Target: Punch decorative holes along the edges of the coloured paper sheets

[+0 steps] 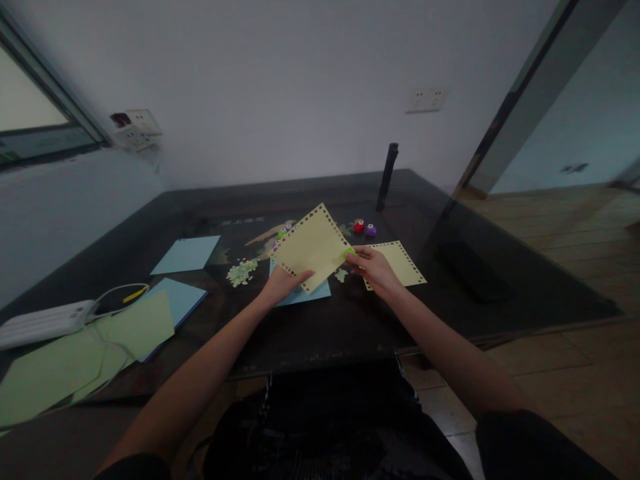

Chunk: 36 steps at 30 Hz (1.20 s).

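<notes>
Paper craft in a plain room, seemingly at home: a dark table [350, 327] strewn with coloured paper sheets [313, 247] and small punches [370, 230], beneath a bare white wall [280, 87] with sockets [427, 99], beside a window [30, 100] and wood floor [565, 233].

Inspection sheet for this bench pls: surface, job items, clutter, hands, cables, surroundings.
Surface: dark glossy table, with papers spread over its left and middle.
Job's things: pale yellow square paper sheet with holes punched along its edges, held above the table; small green punch at its right edge.
Clutter: second yellow punched sheet, light blue paper sheets, green paper sheets, pile of paper bits, red punch, purple punch, upright black cylinder.
Grippers: left hand fingers pinch the held sheet's lower corner; right hand fingers hold the green punch.
Cables: white cable looping by a white power strip.
Surroundings: white wall, wall sockets, wooden floor at right.
</notes>
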Each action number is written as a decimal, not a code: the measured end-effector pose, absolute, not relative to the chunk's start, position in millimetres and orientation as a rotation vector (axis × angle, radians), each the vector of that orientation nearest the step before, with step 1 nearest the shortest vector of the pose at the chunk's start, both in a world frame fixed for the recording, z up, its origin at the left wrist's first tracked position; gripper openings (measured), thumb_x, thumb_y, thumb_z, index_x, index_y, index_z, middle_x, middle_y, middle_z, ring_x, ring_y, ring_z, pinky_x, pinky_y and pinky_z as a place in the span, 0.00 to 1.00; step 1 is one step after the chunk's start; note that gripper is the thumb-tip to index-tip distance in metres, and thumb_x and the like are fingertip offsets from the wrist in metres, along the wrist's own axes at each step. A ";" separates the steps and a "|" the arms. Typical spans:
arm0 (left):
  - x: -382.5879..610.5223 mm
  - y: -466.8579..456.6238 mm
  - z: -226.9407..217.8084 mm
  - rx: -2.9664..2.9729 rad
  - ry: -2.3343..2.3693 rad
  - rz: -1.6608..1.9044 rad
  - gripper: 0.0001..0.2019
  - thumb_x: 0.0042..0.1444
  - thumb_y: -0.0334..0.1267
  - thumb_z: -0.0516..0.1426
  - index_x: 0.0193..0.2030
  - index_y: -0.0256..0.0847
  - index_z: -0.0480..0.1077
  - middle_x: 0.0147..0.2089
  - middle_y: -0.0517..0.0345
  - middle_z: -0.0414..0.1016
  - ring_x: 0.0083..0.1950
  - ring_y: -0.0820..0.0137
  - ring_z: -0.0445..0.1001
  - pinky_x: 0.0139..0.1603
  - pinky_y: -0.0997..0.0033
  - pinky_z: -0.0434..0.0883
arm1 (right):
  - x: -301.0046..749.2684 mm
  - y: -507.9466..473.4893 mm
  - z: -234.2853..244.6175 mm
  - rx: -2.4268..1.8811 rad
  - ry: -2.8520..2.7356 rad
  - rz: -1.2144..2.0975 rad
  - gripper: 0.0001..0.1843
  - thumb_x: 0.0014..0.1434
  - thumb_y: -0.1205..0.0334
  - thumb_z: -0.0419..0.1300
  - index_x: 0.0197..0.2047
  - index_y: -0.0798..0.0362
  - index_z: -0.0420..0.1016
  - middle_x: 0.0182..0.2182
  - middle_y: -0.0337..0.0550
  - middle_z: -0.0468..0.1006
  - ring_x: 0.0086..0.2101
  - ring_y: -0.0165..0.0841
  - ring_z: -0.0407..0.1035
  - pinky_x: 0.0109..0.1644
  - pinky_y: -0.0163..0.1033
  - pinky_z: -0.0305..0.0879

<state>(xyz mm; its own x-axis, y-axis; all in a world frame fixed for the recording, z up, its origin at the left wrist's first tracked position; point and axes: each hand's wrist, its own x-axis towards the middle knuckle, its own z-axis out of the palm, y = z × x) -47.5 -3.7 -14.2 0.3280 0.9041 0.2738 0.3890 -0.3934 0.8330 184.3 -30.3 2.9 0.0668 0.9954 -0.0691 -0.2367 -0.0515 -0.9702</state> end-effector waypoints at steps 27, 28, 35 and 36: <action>-48.8 -3.3 -16.2 1.923 1.183 0.956 0.29 0.49 0.45 0.60 0.58 0.38 0.65 0.53 0.47 0.75 0.57 0.59 0.70 0.61 0.55 0.64 | 183.3 -29.0 3.6 -1.123 -0.908 1.283 0.16 0.39 0.58 0.71 0.32 0.53 0.75 0.29 0.41 0.78 0.30 0.31 0.71 0.29 0.34 0.62; -48.8 -3.4 -16.3 1.920 1.176 0.958 0.29 0.49 0.45 0.60 0.58 0.38 0.65 0.53 0.47 0.74 0.56 0.58 0.71 0.61 0.55 0.64 | 183.2 -29.2 3.9 -1.121 -0.903 1.284 0.16 0.39 0.59 0.71 0.32 0.53 0.75 0.29 0.41 0.78 0.30 0.31 0.71 0.29 0.34 0.62; -47.8 -3.8 -16.2 1.901 1.164 0.976 0.30 0.49 0.45 0.60 0.59 0.37 0.64 0.54 0.45 0.73 0.57 0.58 0.71 0.61 0.53 0.64 | 184.0 -28.7 2.7 -1.127 -0.935 1.273 0.16 0.40 0.58 0.70 0.33 0.53 0.75 0.30 0.43 0.78 0.31 0.32 0.72 0.31 0.36 0.64; -47.5 -4.0 -15.7 1.904 1.165 0.975 0.30 0.49 0.45 0.60 0.59 0.37 0.64 0.54 0.45 0.73 0.57 0.58 0.70 0.61 0.53 0.63 | 184.3 -28.4 2.1 -1.129 -0.940 1.272 0.16 0.40 0.58 0.70 0.33 0.53 0.75 0.31 0.43 0.78 0.32 0.32 0.72 0.31 0.36 0.64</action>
